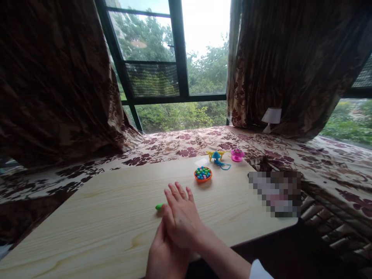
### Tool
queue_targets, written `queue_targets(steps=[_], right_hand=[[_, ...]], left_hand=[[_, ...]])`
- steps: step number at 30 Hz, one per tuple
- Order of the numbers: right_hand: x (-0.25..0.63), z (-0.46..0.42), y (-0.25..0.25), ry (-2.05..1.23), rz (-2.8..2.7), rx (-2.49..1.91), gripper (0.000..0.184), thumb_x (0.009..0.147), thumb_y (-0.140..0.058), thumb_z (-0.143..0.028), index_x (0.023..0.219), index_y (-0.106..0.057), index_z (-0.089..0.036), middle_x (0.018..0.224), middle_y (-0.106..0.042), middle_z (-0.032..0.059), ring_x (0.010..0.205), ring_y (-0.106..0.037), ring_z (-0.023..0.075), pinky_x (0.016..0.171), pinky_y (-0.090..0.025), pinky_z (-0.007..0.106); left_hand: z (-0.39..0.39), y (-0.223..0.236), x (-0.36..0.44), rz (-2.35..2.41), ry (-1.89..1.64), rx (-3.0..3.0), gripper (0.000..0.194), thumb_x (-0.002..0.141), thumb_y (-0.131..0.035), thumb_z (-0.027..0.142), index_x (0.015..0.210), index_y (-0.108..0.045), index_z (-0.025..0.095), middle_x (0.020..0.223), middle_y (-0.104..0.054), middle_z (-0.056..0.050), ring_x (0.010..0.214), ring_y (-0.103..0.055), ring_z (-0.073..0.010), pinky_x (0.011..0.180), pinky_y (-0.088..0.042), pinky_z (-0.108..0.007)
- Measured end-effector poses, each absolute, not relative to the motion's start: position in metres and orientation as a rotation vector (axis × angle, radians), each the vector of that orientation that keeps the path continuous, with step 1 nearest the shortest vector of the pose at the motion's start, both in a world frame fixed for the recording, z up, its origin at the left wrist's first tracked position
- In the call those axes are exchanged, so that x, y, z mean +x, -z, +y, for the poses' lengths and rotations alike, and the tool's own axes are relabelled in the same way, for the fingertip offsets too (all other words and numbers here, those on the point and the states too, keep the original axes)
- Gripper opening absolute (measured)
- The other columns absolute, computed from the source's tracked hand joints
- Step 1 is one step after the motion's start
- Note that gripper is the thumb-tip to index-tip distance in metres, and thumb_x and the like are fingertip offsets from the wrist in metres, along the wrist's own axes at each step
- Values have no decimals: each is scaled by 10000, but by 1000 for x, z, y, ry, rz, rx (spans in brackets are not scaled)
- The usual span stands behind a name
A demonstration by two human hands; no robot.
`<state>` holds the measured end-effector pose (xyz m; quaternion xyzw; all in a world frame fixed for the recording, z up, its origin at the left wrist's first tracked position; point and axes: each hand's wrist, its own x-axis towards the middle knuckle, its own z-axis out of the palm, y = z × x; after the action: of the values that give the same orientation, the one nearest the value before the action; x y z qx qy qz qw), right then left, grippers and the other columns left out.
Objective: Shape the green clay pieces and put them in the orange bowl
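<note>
My right hand [181,219] lies flat across my left hand [165,255], palm against palm, above the near part of the table. Its fingers are stretched out and a little spread. Underneath, my left hand shows its thumb side and wrist, while its fingers are mostly covered. Whether anything sits between the two palms is hidden. Just left of the fingers, a small bright green object [158,207] rests on the table, partly covered by my hands. Beyond them stands an orange bowl [203,179] filled with several small blue, green and pink balls.
At the table's [101,209] far edge are a blue mushroom-shaped toy [216,156] with a cord, a yellow toy [209,155] and a pink toy [237,155]. A blurred-out item [274,193] lies at the right edge. A small lamp [271,116] stands by the curtain.
</note>
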<state>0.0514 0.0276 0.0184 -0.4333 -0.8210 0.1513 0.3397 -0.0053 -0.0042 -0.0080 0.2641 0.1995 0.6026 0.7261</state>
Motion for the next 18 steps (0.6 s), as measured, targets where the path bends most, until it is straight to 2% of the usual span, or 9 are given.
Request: queue_targets(steps=[4,7,10,11,13,15,18], right_hand=[[55,12,3,-339,-2209,-1018,471,926,-257,-352,1360,-276,-171,1441,-188,47,1328,-84,211,1076,-68,435],[48,-6,11,-351,-2262,-842,527,907,-309,-395,1381,-211,-186,1441,-190,33,1326,-100,207,1081,-74,408],[45,6,-1,-417,-2166,-988,430,906,-328,-340,1319,-348,-224,1403,-309,19,1318,-133,206,1069,-70,430],[47,16,-6,-433,-2127,-1057,385,904,-333,-318,1268,-421,-229,1374,-362,22,1313,-151,213,1060,-66,449],[58,38,-12,-520,-2072,-1148,310,898,-345,-288,1110,-561,-222,1269,-491,40,1289,-215,232,1038,-60,480],[72,58,-10,-671,-2046,-1182,291,887,-367,-290,905,-645,-203,1076,-618,53,1200,-365,243,1012,-140,470],[94,75,0,-872,-2015,-1178,356,892,-351,-316,774,-652,-168,822,-672,60,905,-575,196,841,-383,342]], left_hand=[[-3,10,-22,323,-1388,490,510,854,-196,490,1303,-360,311,1387,-374,11,1313,-196,-155,1079,-65,-360],[-5,18,-21,376,-1532,482,446,853,-231,430,1203,-490,333,1309,-476,26,1289,-263,-145,1062,-153,-342],[-4,14,-9,558,-1540,462,508,859,-162,363,1071,-595,201,1172,-571,-74,1195,-410,-156,963,-334,-354],[-4,11,-5,591,-1490,453,503,859,-164,350,996,-619,187,1118,-594,-103,1157,-449,-168,928,-371,-363],[-2,4,-2,584,-1383,420,433,861,-241,327,991,-619,160,1037,-623,-119,1099,-504,-192,906,-396,-382],[2,1,-4,521,-1294,354,321,854,-347,289,982,-614,166,1005,-634,-111,1056,-540,-212,927,-386,-406],[11,3,-9,455,-1198,257,287,848,-403,277,1010,-575,114,1006,-617,-137,983,-575,-233,932,-385,-455]])
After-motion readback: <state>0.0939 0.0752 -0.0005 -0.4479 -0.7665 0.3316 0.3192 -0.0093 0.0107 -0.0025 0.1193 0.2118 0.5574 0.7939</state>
